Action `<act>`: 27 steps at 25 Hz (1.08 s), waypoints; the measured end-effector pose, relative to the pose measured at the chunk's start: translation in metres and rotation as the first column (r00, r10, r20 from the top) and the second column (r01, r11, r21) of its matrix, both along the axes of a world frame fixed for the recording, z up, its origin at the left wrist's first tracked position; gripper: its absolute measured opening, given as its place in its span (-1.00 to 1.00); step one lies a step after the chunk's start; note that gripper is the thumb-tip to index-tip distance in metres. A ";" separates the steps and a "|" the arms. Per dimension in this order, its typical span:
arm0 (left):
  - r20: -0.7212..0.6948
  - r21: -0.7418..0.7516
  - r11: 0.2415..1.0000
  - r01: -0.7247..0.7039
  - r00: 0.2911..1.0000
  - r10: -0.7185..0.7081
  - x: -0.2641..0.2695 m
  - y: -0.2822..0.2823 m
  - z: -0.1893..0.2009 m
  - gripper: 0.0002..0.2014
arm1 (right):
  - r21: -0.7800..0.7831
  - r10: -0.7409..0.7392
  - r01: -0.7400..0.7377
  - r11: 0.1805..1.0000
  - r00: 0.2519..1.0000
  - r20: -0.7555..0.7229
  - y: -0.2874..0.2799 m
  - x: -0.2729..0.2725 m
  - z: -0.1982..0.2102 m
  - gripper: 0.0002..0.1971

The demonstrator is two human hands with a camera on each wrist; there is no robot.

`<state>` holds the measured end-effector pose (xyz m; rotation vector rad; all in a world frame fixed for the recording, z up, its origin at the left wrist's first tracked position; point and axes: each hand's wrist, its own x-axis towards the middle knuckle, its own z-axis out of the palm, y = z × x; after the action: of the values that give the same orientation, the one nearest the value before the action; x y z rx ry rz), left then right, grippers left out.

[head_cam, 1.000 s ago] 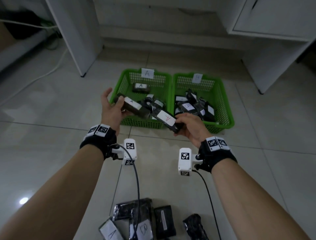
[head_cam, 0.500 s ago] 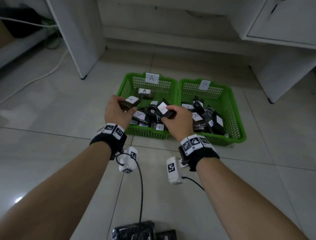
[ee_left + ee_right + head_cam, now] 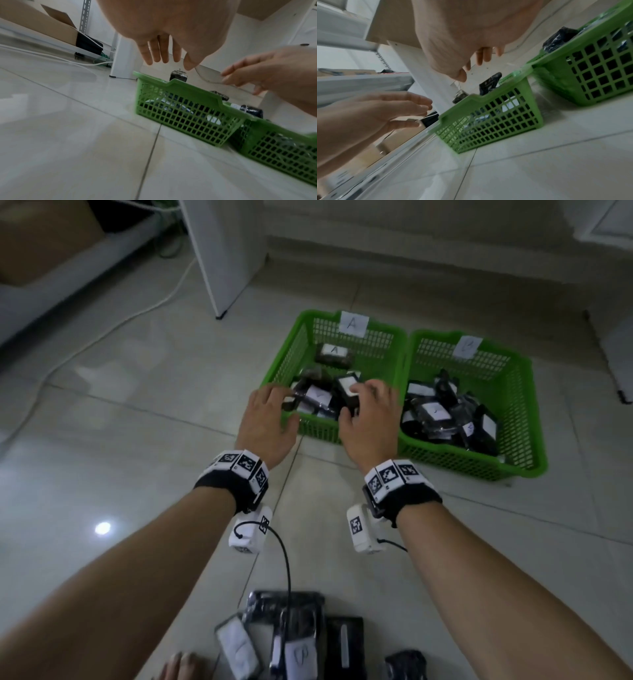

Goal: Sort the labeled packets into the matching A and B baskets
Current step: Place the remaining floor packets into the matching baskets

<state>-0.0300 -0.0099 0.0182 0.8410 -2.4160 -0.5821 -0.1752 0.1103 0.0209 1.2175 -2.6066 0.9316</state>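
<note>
Here both hands hover over the A basket [image 3: 284, 364], left hand [image 3: 266, 424] and right hand [image 3: 368, 421] with fingers spread, holding nothing; black packets [image 3: 320, 397] lie inside, others [image 3: 286, 635] on the floor.

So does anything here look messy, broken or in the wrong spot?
Nothing stands out. Packets lie jumbled in basket A and basket B, none spilled over the rims. More packets wait on the floor. Both hands, left and right, are empty above basket A.

Black wristbands [image 3: 236, 491] (tag-marked), white corded cameras [image 3: 363, 529].
</note>
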 end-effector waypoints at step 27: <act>0.444 0.331 0.879 0.344 0.765 -0.467 0.178 0.085 -0.052 -0.58 | 0.508 0.260 -0.749 0.426 0.639 0.723 0.080 0.117 -0.020 -0.49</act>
<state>0.1480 0.0752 -0.0340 0.6023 -3.1140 -0.9152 -0.0578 0.1907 0.0008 2.4717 -3.2890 0.0242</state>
